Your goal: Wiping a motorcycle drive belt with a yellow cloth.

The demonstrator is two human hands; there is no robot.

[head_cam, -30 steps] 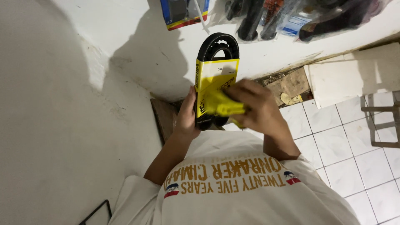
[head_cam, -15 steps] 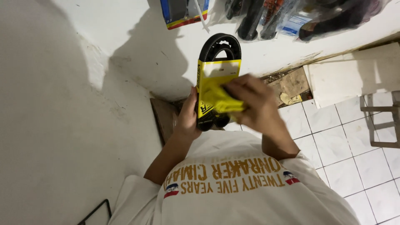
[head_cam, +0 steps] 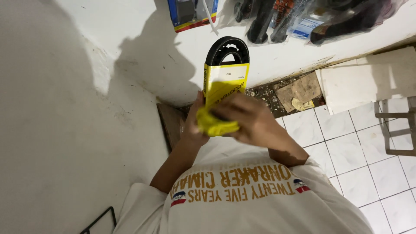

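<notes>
Hands on the belt: right hand (head_cam: pixel 251 123) presses a yellow cloth (head_cam: pixel 215 125) against the yellow cardboard sleeve (head_cam: pixel 226 82), left hand (head_cam: pixel 193 125) grips the sleeve's lower end from behind. Black drive belt (head_cam: pixel 227 47) loops out above the sleeve. Wiping looks underway; white wall (head_cam: pixel 65 108) left of it, tiled floor (head_cam: pixel 346 147) right.

The drive belt (head_cam: pixel 227 48) looks like matt black ribbed rubber, sheathed in a smooth yellow cardboard sleeve (head_cam: pixel 224 84). The yellow cloth (head_cam: pixel 215 125) is soft and crumpled. The wall (head_cam: pixel 65 112) is rough, scuffed white plaster; the floor tiles (head_cam: pixel 346 151) are glossy white ceramic.
</notes>
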